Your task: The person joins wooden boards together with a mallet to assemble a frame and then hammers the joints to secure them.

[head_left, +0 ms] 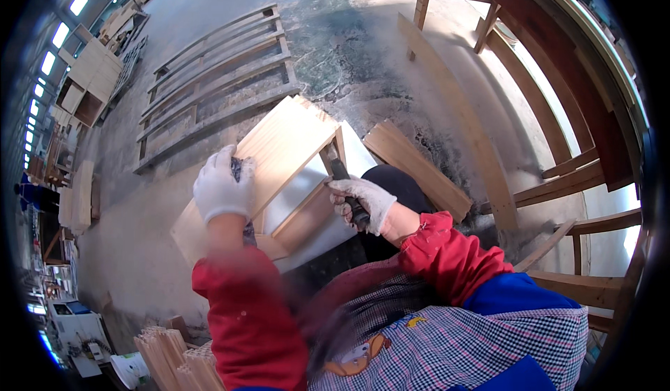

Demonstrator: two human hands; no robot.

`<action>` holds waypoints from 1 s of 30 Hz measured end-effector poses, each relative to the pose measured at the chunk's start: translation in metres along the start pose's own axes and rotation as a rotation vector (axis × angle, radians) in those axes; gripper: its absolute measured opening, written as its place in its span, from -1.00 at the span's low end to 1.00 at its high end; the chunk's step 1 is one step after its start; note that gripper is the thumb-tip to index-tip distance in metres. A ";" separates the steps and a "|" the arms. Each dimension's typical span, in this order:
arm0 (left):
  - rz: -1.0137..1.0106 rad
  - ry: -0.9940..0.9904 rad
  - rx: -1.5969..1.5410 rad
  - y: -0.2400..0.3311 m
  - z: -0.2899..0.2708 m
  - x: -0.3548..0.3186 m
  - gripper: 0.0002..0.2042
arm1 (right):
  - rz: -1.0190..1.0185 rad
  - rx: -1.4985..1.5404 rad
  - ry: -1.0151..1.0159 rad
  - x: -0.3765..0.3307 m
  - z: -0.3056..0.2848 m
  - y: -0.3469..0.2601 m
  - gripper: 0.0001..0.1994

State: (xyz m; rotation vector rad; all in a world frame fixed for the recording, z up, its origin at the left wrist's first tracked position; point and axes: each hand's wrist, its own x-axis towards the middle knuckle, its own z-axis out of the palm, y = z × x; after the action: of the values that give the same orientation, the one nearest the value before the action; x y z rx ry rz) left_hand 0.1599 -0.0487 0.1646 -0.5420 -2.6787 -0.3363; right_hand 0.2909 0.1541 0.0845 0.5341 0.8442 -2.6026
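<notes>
A pale wooden box or drawer frame [289, 150] lies tilted in front of me, its white inside partly showing. My left hand [225, 185], in a white glove, is closed round its left edge. A dark blue patch shows under those fingers; I cannot tell if it is the glove's palm or something held. My right hand [366, 199], in a stained white glove, is wrapped round a dark-handled hand tool [339, 170]. The tool's upper end is by the frame's right corner; its tip is hard to make out.
Wooden boards [419, 171] lie just right of the box. A slatted pallet [216, 84] rests on the floor ahead. Wooden racking [558, 91] curves along the right. Bundled wood strips [160, 356] stand at the lower left, near a white bucket [130, 370].
</notes>
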 end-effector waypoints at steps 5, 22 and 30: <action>0.002 0.006 -0.021 -0.006 0.004 -0.002 -0.61 | 0.145 -0.037 0.109 -0.017 -0.003 -0.003 -0.80; -0.086 -0.023 -0.108 -0.114 -0.044 -0.055 -0.66 | -0.986 -1.894 0.250 -0.065 0.038 -0.148 -0.58; -0.616 -0.080 -1.023 -0.166 -0.051 -0.102 -0.52 | -1.006 -1.826 0.237 -0.021 0.058 -0.148 -0.61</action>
State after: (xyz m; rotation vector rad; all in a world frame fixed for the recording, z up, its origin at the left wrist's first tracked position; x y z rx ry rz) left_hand 0.1937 -0.2456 0.1422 0.0622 -2.5019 -1.9131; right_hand 0.2308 0.2352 0.2094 -0.2599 3.3423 -1.0257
